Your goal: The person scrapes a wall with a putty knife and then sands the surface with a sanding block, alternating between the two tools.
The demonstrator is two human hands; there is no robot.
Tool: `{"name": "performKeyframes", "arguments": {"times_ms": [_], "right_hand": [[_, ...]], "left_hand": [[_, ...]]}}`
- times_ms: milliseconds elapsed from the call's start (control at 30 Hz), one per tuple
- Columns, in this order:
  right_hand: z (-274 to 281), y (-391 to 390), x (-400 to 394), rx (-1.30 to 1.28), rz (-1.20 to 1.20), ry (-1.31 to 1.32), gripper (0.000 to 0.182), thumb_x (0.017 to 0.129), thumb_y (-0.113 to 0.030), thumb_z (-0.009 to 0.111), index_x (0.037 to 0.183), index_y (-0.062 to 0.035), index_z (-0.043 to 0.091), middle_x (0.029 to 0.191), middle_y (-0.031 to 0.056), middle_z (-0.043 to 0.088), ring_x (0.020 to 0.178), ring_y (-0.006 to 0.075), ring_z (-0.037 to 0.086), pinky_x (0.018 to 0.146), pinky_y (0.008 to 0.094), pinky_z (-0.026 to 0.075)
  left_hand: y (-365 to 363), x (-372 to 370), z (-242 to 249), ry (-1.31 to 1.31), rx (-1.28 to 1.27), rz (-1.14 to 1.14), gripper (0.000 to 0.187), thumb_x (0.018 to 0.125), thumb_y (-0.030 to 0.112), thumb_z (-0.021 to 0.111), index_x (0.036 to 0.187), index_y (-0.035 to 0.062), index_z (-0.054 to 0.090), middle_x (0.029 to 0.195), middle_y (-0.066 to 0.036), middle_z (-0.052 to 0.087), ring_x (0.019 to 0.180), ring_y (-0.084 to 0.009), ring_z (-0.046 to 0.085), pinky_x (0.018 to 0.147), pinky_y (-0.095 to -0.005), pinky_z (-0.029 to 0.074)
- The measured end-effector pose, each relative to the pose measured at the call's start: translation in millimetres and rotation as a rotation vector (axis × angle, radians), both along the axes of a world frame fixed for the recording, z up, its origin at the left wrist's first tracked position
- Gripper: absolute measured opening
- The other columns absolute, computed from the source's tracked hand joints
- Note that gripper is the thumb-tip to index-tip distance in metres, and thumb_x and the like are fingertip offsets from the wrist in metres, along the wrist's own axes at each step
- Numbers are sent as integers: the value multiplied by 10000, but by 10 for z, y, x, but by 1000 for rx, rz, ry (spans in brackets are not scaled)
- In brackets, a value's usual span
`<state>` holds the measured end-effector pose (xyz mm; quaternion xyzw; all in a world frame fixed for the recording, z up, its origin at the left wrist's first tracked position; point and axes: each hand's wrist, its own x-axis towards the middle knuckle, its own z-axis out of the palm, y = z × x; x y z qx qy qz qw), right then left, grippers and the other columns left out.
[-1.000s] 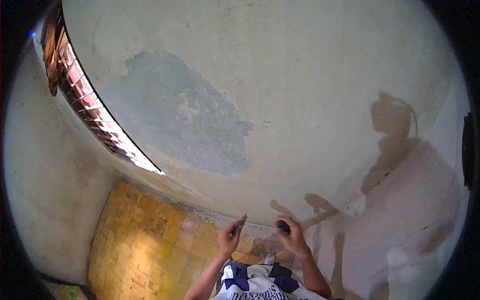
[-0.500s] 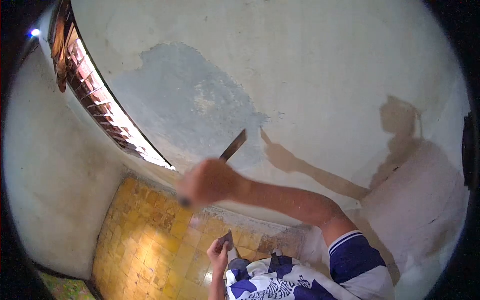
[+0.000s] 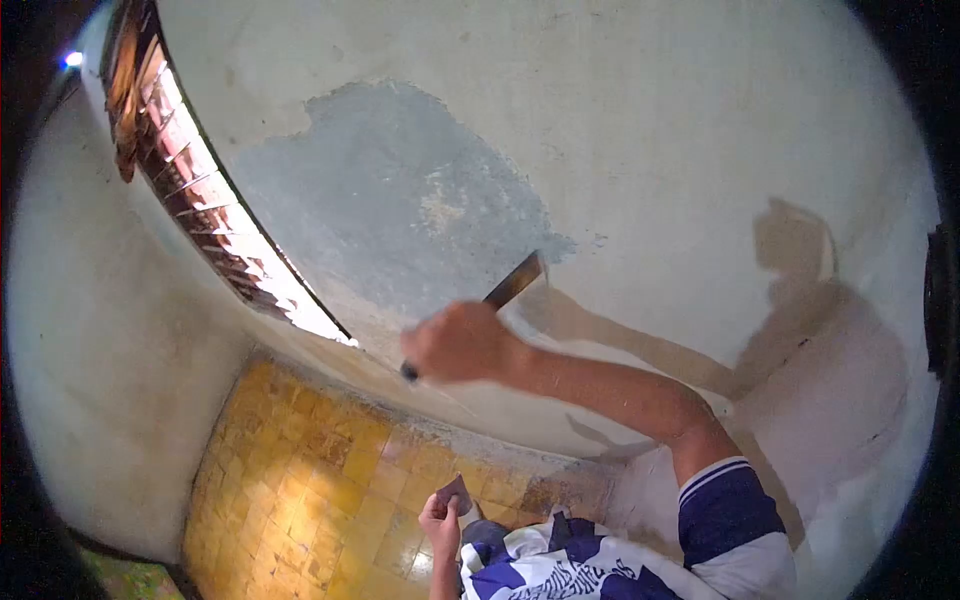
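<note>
My right hand [image 3: 465, 342] is closed round the dark handle of a long, flat-bladed scraper [image 3: 513, 282]. The blade slants up to the right, its tip at the wall near the lower right edge of a bare grey patch [image 3: 390, 190]; whether it touches cannot be told for sure. Lower down, in front of my body, my left hand [image 3: 440, 520] pinches a small dark brown sheet that looks like sandpaper [image 3: 455, 493]. That sheet is held away from the wall, above the floor.
Pale paint covers the wall [image 3: 650, 120] around the patch. A barred window opening [image 3: 215, 210] lets in bright light at the left. Yellow tiles make up the floor [image 3: 290, 490]. A patterned green surface [image 3: 130, 578] shows at the lower left, and my shadow [image 3: 810, 300] falls on the right.
My right hand and the scraper have moved right and slightly up in view, bringing the blade tip nearer its shadow. My left hand still holds the sheet, slightly lower in view.
</note>
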<state>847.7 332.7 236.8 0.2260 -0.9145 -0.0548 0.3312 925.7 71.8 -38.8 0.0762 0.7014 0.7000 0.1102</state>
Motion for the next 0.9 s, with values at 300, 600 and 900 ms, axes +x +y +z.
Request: {"name": "performKeyframes", "arguments": {"times_ms": [300,600,900], "right_hand": [[-132,-20,78,-96,-61,37,212,784,-270,622,715,-102,513,520,21,534,427,191,588,381,352,466],[-1757,-725,838,-973,-385,-386,341,853,-321,659,1023,-28,617,894,165,642,868,341,640,752,436,511],[-1021,-567,1626,-1261,-599,269,355,729,-181,839,971,-29,627,1029,108,626,885,204,625,778,326,517]], "left_hand": [[-151,-355,-80,-27,71,-49,68,893,1,641,958,-17,632,868,-5,655,771,-62,590,701,-223,475],[-346,-1097,-384,5,103,-95,91,886,-4,643,974,-12,619,868,-2,634,764,-70,565,696,-236,461],[-260,-1749,-267,5,138,-262,86,910,17,635,993,0,620,845,16,607,752,-54,535,666,-216,428]]}}
